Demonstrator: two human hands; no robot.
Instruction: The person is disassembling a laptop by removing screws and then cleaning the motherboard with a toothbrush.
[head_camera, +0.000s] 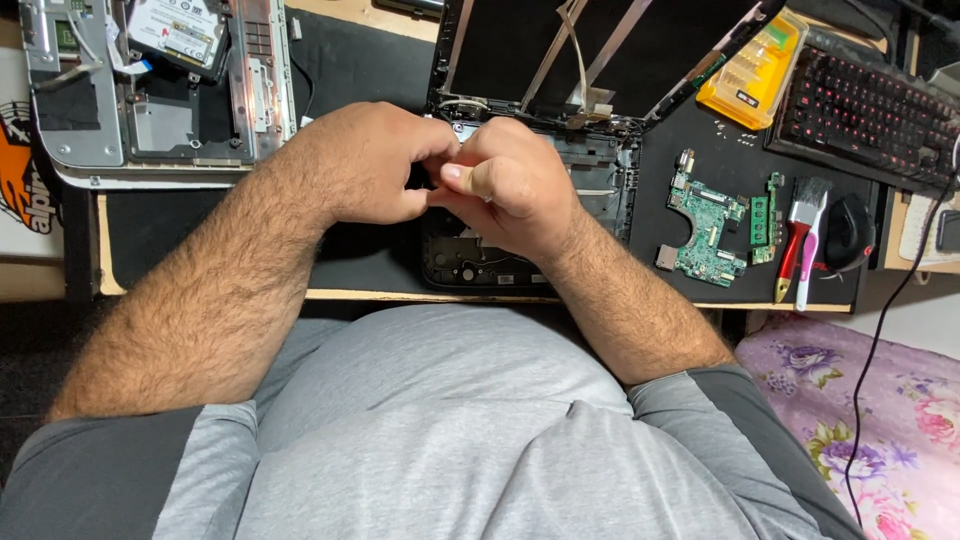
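Observation:
My left hand (365, 160) and my right hand (510, 180) meet, fingers curled, over a black opened laptop base (600, 170) on the black mat. Fingertips of both hands pinch together at a small spot between them; what they hold is hidden by the fingers. The laptop's screen lid (590, 50) stands open behind, with flat ribbon cables hanging across it. A green circuit board (705, 225) lies on the mat to the right of my right hand.
A second dismantled silver laptop chassis (150, 90) lies at back left. A yellow bit case (755, 65), black keyboard with red lights (870, 110), small green memory board (762, 220), brush (800, 235) and black mouse (850, 230) sit right. Flowered cloth (880, 420) lies lower right.

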